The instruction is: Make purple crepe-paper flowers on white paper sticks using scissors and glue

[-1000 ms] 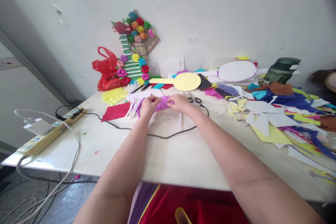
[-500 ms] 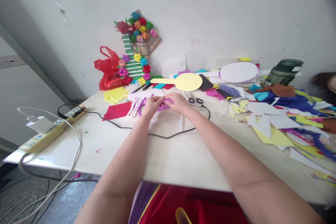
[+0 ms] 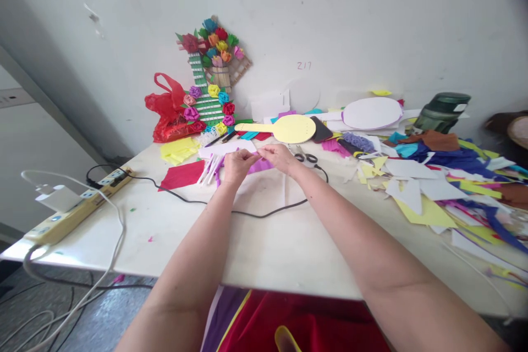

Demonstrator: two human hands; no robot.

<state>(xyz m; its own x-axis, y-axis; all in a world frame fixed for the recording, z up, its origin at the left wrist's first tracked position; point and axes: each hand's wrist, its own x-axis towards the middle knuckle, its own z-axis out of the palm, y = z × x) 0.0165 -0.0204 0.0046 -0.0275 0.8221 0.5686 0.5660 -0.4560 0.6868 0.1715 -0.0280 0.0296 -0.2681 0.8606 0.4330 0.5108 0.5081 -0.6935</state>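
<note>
My left hand and my right hand meet over the middle of the table, fingertips pinched close together. A thin bit of purple paper shows at the fingertips; its exact shape is mostly hidden. Just below and behind the fingers spreads more purple paper. Left of my left hand lies a bunch of white and purple paper sticks, partly covered by the hand. Beyond them is a white sheet. Scissors with dark handles rest right of my right hand.
A black cable loops across the table in front of my hands, from a power strip at left. Red paper, a yellow paddle-shaped cutout, paper flowers, a green bottle and heaped scraps surround the work area.
My fingertips have shifted slightly, and the purple paper by my right fingers shows less. The whole view has moved a little; nothing else has visibly moved.
</note>
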